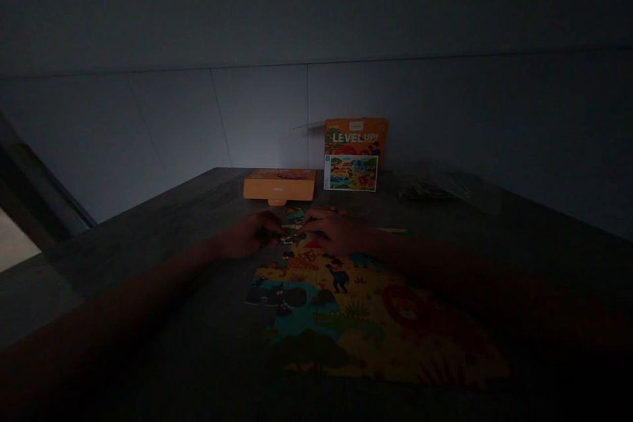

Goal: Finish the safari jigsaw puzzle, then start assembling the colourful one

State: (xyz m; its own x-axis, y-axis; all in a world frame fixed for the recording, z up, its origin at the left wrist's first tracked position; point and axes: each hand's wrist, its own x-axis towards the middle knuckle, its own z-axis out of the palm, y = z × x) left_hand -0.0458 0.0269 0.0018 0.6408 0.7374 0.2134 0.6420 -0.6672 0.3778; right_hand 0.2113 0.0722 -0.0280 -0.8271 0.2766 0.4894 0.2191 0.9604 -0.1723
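A partly joined jigsaw puzzle [356, 316] with animals, water and trees lies flat on the grey table. Over its far left edge, my left hand [251, 235] has its fingers curled, the tips at a small green and white puzzle piece [291, 235]. My right hand [330, 231] reaches across the far part of the puzzle, fingers bent down onto the other side of that same piece. Just beyond the hands lie a few more pieces [295, 213]. Dim light and the fingers hide how firmly each hand grips.
An orange box [279, 188] lies at the back of the table [163, 237]. Beside it stands an upright orange "LEVEL UP!" box [356, 128] with a picture card [352, 173] leaning against it. A dark pile with clear plastic [435, 191] sits back right. A pale wall is behind.
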